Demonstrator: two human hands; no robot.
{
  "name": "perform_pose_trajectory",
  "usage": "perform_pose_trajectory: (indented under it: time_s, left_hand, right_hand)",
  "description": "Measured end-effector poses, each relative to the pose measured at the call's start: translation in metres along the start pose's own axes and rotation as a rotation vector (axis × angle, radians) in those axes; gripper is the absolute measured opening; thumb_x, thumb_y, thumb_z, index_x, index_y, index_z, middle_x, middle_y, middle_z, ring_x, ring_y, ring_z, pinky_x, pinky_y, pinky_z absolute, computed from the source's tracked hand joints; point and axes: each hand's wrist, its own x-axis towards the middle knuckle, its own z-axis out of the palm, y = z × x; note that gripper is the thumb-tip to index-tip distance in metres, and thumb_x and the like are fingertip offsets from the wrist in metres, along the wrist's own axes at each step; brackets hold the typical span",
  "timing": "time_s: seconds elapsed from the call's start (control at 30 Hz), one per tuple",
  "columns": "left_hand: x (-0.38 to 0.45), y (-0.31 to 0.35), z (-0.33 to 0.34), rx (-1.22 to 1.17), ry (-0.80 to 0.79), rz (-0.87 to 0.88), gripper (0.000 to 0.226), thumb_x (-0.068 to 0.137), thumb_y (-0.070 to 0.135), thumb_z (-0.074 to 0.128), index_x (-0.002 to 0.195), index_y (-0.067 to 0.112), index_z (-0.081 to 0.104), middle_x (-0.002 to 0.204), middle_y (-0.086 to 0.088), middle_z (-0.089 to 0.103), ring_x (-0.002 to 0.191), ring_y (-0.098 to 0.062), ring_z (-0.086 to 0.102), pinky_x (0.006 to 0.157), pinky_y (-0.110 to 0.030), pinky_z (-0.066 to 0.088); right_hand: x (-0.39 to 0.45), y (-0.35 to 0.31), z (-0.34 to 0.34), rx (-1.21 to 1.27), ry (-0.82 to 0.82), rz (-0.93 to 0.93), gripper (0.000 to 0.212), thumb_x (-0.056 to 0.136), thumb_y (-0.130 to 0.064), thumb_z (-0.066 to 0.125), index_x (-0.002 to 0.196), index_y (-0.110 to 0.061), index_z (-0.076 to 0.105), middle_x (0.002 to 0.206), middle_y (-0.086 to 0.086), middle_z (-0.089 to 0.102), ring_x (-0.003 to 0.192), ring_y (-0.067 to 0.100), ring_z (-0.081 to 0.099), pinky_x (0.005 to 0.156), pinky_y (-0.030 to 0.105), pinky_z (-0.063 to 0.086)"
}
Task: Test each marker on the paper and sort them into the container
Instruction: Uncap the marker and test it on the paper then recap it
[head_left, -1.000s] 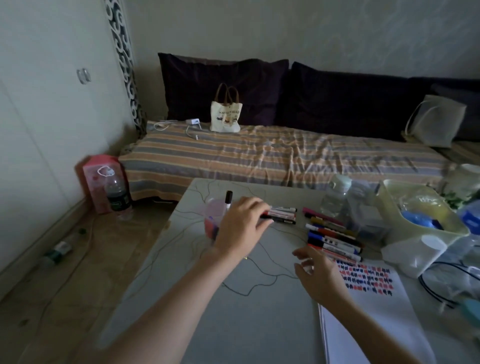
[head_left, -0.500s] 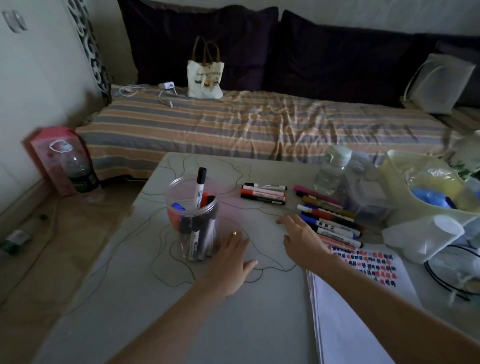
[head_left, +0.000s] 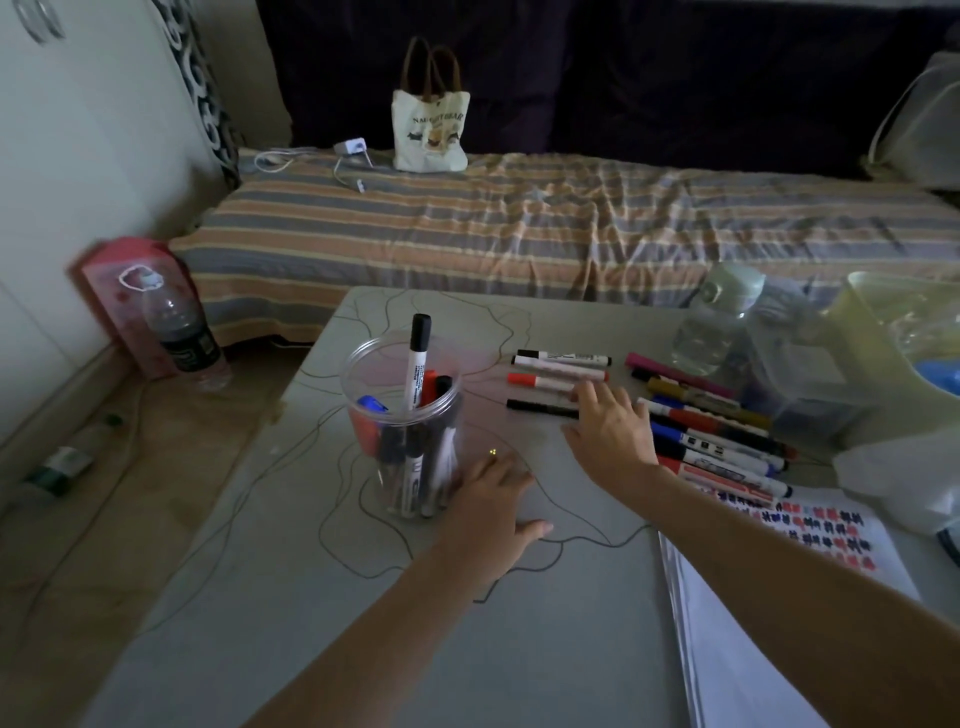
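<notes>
Clear plastic cup (head_left: 402, 415) of tested markers sat beside the left grip (head_left: 488, 499), relaxed flat on the counter (head_left: 311, 597). Right grip (head_left: 610, 431) had slid forward, fingers open, touching the thin black marker (head_left: 540, 408), probably next up.

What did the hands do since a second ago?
The left hand came off the top of the clear container and now rests open on the table beside it. The right hand slid forward from the paper to the black marker. The container and marker rows stayed put.
</notes>
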Motion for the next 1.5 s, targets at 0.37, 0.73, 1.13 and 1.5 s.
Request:
perform_pose_trajectory:
  time_s: [0.37, 0.73, 1.13, 1.5]
  left_hand:
    - [-0.009, 0.020, 0.009, -0.194, 0.022, -0.154, 0.065, 0.095, 0.034, 0.057, 0.150, 0.013, 0.030, 0.160, -0.005, 0.021, 0.147, -0.021, 0.017, 0.117, -0.029, 0.016]
    - [-0.056, 0.132, -0.024, -1.490, 0.127, -0.495, 0.024, 0.097, 0.027, 0.057, 0.117, 0.015, 0.060, 0.110, -0.004, 0.071, 0.109, -0.019, 0.065, 0.091, -0.030, 0.052]
    - [-0.084, 0.179, -0.030, -1.839, 0.094, -0.596, 0.021, 0.101, 0.013, 0.048, 0.105, 0.001, 0.065, 0.094, -0.009, 0.076, 0.093, -0.015, 0.070, 0.079, -0.024, 0.055]
    - [-0.065, 0.182, -0.033, -1.829, 0.205, -0.540, 0.024, 0.100, 0.013, 0.048, 0.088, 0.004, 0.067, 0.082, -0.007, 0.070, 0.080, -0.014, 0.067, 0.078, -0.025, 0.050]
  right_hand:
    - [-0.069, 0.000, -0.031, 0.339, -0.159, 0.064, 0.017, 0.097, -0.030, 0.055, 0.106, -0.015, 0.057, 0.100, 0.002, 0.064, 0.086, 0.015, 0.062, 0.072, 0.027, 0.052]
    - [-0.187, 0.029, -0.102, 0.683, -0.191, 0.130, 0.013, 0.099, -0.019, 0.052, 0.105, -0.026, 0.061, 0.081, -0.011, 0.067, 0.056, 0.003, 0.057, 0.051, 0.017, 0.046]
    - [-0.233, 0.042, -0.120, 0.755, -0.061, 0.176, 0.020, 0.098, -0.024, 0.055, 0.086, -0.025, 0.071, 0.046, -0.013, 0.050, 0.046, 0.000, 0.047, 0.048, 0.016, 0.033]
    - [-0.225, 0.052, -0.125, 0.961, -0.136, 0.311, 0.031, 0.100, -0.025, 0.050, 0.076, -0.018, 0.068, 0.057, -0.004, 0.052, 0.043, 0.005, 0.037, 0.045, 0.022, 0.030]
